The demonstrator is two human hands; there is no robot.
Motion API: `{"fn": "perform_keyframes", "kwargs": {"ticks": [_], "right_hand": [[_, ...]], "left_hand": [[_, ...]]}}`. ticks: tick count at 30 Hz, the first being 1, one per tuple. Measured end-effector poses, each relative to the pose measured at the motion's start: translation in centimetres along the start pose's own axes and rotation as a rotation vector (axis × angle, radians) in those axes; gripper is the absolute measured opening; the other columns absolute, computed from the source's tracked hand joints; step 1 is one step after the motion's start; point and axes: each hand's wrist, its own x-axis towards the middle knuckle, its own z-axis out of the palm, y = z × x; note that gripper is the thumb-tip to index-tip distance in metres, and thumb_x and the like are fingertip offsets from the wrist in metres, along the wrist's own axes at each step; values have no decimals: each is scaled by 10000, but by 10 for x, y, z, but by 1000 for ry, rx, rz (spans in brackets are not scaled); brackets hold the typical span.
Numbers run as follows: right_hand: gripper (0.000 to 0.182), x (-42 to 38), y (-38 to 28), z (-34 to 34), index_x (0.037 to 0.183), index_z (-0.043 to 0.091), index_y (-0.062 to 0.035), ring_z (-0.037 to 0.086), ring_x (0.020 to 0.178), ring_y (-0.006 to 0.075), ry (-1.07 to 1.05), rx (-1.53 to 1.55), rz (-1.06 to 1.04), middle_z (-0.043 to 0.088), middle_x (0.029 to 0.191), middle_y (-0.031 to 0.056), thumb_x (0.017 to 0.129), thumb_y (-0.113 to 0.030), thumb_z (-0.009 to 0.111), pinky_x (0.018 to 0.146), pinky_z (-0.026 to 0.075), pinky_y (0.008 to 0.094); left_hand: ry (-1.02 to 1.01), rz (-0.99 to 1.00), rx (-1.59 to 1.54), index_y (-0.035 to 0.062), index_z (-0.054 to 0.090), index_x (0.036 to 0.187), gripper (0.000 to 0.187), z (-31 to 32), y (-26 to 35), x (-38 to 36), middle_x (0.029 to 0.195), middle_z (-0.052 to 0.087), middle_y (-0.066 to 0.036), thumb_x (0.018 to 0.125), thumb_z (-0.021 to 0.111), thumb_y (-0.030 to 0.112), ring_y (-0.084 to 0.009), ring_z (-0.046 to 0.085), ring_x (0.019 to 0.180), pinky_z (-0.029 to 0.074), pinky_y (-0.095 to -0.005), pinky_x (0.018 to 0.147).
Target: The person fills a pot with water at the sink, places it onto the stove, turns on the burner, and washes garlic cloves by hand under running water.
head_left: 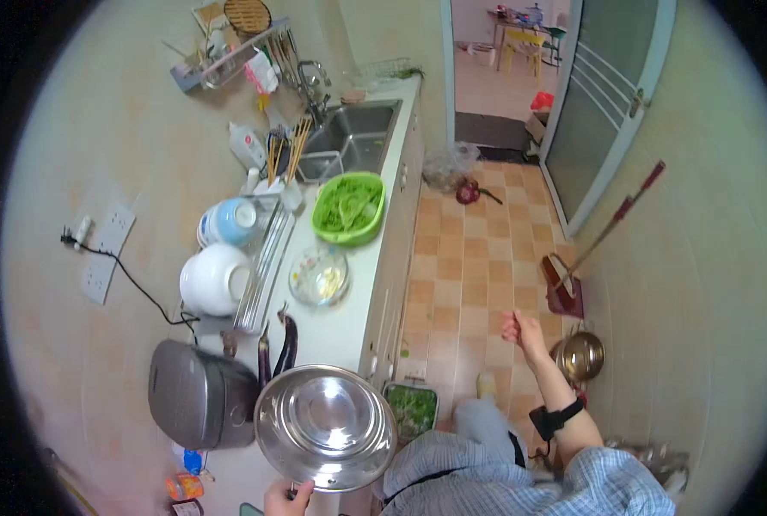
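Observation:
My left hand (289,497) grips the dark knob at the near edge of a shiny metal lid (325,427), which is tilted over the counter's near part. Beyond the lid two dark eggplants (287,346) lie on the counter, beside a grey rice cooker (196,394). Over the tiled floor at the right, my right hand (522,332) is held up with its fingers curled closed, touching nothing. A glass bowl (319,277) with pale pieces and a green basket (348,209) of leafy greens stand farther along the counter.
A dish rack (267,258) holds bowls by the wall, near the sink (358,136). A tray of greens (411,408) is on the floor against the cabinet. At the right are a dustpan (564,288), a brass-coloured pot (582,356) and an open door (603,103).

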Motion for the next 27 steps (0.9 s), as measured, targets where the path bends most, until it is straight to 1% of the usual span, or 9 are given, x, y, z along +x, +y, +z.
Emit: {"fn": "perform_keyframes", "kwargs": {"ticks": [3, 5, 8, 11, 12, 15, 17, 19, 27], "right_hand": [[337, 45, -17, -54, 956, 520, 2, 512, 551, 102, 98, 28, 60, 526, 646, 21, 868, -304, 410, 530, 455, 224], [338, 75, -13, -90, 925, 535, 6, 518, 545, 109, 69, 43, 63, 528, 638, 27, 866, -304, 414, 507, 455, 229], [336, 106, -11, -131, 908, 545, 2, 520, 537, 115, 62, -20, 100, 528, 631, 27, 866, -304, 412, 495, 456, 236], [313, 128, -37, -147, 925, 542, -5, 523, 539, 119, 59, -42, 154, 530, 631, 30, 869, -279, 401, 498, 458, 239], [313, 137, -47, -151, 925, 542, -5, 523, 539, 119, 51, -55, 159, 530, 631, 30, 869, -279, 401, 498, 458, 239], [273, 184, -80, -159, 903, 540, -13, 513, 529, 113, 8, -95, 135, 525, 638, 25, 869, -238, 389, 491, 452, 232], [231, 227, -102, -159, 862, 528, -14, 506, 530, 114, -109, -197, -14, 517, 645, 25, 868, -188, 377, 502, 447, 232], [204, 267, -141, -128, 822, 512, -18, 497, 535, 117, -197, -145, -50, 500, 640, 20, 872, -150, 365, 524, 443, 237], [233, 420, -283, 46, 867, 519, 5, 532, 637, 129, -604, -348, -356, 544, 695, 63, 885, -131, 331, 576, 433, 241]], "left_hand": [[14, -29, 11, -8, 569, 836, 300, 38, 56, 27, 612, 554, -111, 764, 570, 283, -154, 457, 533, 381, -288, 526], [-70, -105, -263, -28, 545, 655, 276, 73, 83, 60, 513, 497, -23, 760, 603, 221, -72, 424, 433, 323, -217, 401], [-169, -8, -98, -30, 581, 708, 319, 103, 169, 96, 553, 536, -33, 718, 649, 282, -57, 448, 498, 358, -219, 449], [-187, 138, -67, -13, 514, 597, 361, 132, 207, 134, 512, 500, -60, 671, 681, 297, -115, 429, 479, 374, -268, 472], [-255, 89, -59, -3, 501, 583, 431, 133, 226, 144, 516, 509, -85, 657, 678, 383, -161, 467, 479, 403, -282, 507], [-278, 81, 90, -5, 595, 705, 361, 147, 245, 180, 581, 561, -53, 668, 679, 345, -124, 508, 526, 420, -266, 533], [-278, 69, 20, -1, 582, 675, 370, 155, 262, 198, 559, 550, -64, 664, 679, 356, -140, 508, 513, 414, -278, 522], [-271, 81, 10, 21, 515, 613, 470, 160, 277, 220, 536, 528, -122, 639, 651, 470, -264, 531, 514, 421, -319, 532], [-205, 76, -44, 24, 550, 684, 493, 151, 361, 347, 605, 567, -153, 653, 605, 514, -286, 572, 589, 437, -351, 570]]}}
